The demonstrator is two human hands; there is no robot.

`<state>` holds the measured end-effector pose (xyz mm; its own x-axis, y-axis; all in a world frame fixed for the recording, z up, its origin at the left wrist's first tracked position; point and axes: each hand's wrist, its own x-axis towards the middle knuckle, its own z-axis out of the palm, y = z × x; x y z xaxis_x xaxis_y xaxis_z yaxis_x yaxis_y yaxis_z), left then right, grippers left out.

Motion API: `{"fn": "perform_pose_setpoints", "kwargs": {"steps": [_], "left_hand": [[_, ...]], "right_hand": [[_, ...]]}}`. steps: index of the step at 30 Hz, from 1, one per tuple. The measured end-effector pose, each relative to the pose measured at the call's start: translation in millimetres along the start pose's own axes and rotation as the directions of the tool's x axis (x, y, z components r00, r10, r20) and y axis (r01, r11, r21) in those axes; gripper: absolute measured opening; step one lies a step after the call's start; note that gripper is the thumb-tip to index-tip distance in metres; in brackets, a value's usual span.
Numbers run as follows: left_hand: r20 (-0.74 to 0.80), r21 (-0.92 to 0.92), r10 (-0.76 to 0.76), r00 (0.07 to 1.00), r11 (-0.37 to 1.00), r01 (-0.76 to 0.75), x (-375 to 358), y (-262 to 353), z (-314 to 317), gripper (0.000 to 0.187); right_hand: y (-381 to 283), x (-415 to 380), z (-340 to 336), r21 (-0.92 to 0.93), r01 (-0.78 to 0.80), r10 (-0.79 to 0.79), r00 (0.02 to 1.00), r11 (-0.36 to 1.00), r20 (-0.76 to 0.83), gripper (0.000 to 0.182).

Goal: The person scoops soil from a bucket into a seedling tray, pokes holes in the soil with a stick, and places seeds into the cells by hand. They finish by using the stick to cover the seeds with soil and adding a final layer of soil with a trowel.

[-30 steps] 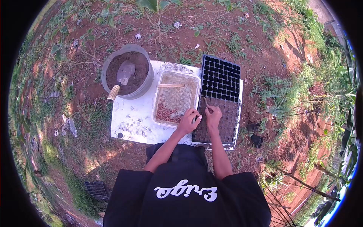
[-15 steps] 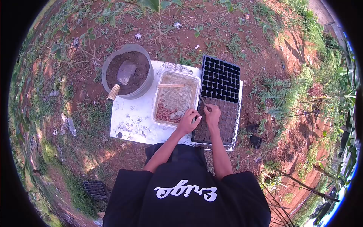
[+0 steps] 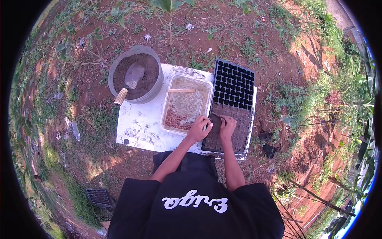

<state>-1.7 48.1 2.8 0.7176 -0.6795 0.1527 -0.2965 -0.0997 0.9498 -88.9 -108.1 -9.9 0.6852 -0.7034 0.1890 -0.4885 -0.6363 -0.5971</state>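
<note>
A black seedling tray [image 3: 234, 85] lies on the right of a white board; its far cells are bare and its near cells hold brown soil. Over the soil-filled part, my right hand [image 3: 228, 127] is closed around a short brown stick [image 3: 216, 114], its tip near the tray's left edge. My left hand [image 3: 197, 130] hovers at the border between that tray and a clear plastic container [image 3: 164, 105]. Its fingers are pinched, and what they hold is too small to name. Reddish seeds [image 3: 174, 119] are heaped at the container's near end.
A flat wooden strip [image 3: 181, 91] rests across the container. At the board's far left stands a grey tub [image 3: 153, 89] of dark soil with a wooden-handled trowel [image 3: 121, 95] in it. The white board [image 3: 135, 123] is stained. Another black tray [image 3: 99, 198] lies on the ground behind left.
My right hand has moved slightly nearer to me and right, and the stick now lies flatter over the soil cells. My left hand stays almost in place.
</note>
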Motion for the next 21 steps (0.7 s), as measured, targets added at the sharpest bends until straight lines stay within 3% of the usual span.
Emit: {"fn": "perform_pose_setpoints", "kwargs": {"steps": [9,21], "left_hand": [[-0.003,-0.004,0.0,1.0,1.0,0.0,1,2,1,0.015],[0.026,-0.006,-0.016,1.0,1.0,0.016,2,2,1,0.014]], "right_hand": [[3,32,5,-0.063,0.1,-0.101,0.995,0.993,-0.004,0.014],[3,38,6,-0.088,0.117,-0.12,0.992,0.989,-0.025,0.017]]}}
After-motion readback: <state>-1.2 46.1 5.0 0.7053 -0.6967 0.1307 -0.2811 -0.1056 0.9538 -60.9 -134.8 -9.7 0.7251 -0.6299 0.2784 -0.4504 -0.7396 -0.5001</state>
